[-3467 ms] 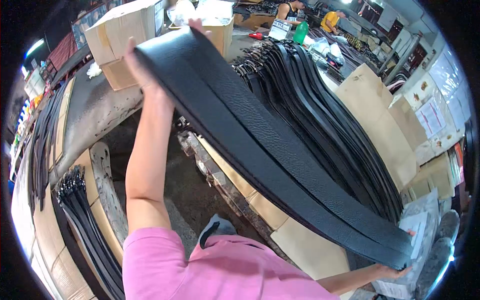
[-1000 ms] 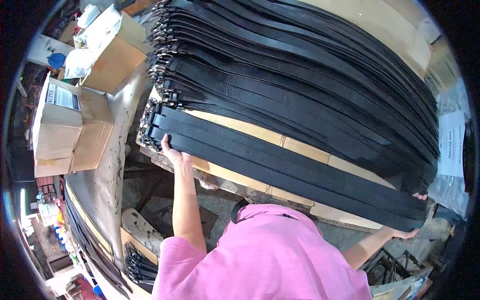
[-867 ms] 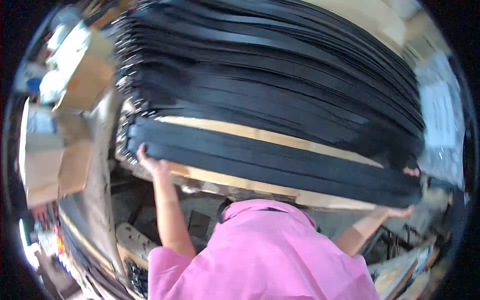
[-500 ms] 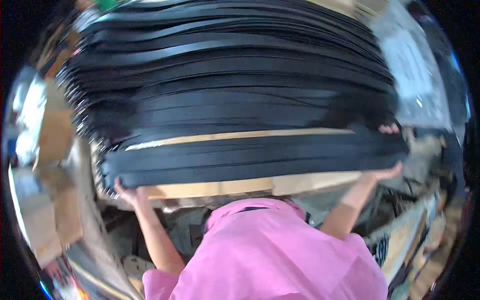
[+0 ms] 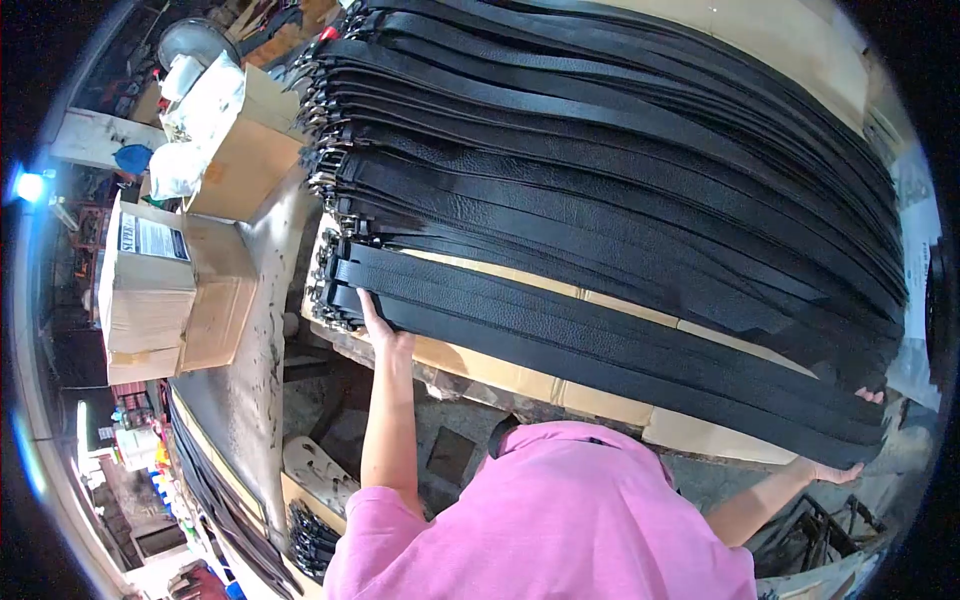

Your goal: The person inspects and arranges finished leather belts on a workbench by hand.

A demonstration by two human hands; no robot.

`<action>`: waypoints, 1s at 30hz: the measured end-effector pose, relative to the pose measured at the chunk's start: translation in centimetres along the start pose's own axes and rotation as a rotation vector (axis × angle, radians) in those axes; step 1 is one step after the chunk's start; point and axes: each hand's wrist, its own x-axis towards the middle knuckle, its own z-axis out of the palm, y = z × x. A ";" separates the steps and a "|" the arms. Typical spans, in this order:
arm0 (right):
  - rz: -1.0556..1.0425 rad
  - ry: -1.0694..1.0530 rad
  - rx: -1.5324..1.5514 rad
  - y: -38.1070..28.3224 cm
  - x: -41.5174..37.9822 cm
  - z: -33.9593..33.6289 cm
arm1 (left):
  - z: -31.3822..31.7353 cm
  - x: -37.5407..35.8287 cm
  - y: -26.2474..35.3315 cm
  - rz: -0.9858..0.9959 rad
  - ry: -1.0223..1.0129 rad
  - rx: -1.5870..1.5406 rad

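Note:
A bundle of black leather belts (image 5: 600, 345) lies along the near edge of the work surface, metal buckles at its left end. My left hand (image 5: 385, 330) grips this bundle near the buckles; its thumb lies along the near edge and the other fingers are hidden beneath. At the far right end, my right hand (image 5: 835, 472) is closed around the bundle from below, with fingertips showing past the far edge. Behind it lies a large pile of similar belts (image 5: 560, 160), layered in rows, with their buckles (image 5: 325, 150) gathered on the left.
Flat cardboard (image 5: 480, 368) lies under the belts. Two cardboard boxes stand at the left, a labelled box (image 5: 148, 300) and an open box (image 5: 250, 150) with white plastic. More dark belts (image 5: 225, 480) hang or lie at lower left. Clear plastic sheeting (image 5: 915, 270) is at the right.
The view has turned left and become sharper, so the belts now slant down to the right and more of the left side shows. Both hands keep their hold on the bundle.

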 end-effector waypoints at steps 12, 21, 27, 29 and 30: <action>0.014 -0.124 -0.036 0.2 1.8 -1.7 | -1.2 0.4 0.2 0.045 -0.113 0.176; 0.006 -0.030 0.093 2.0 -0.3 -3.2 | -1.3 1.4 0.1 0.106 0.023 0.166; -0.062 0.086 0.379 -0.1 1.4 -5.9 | -2.0 4.0 0.1 0.143 0.117 0.233; -0.068 0.094 0.433 -0.6 1.9 -7.4 | -0.6 2.6 -0.1 0.152 0.144 0.244; -0.054 0.099 0.419 -0.7 2.0 -8.2 | -0.5 2.2 0.2 0.123 0.114 0.219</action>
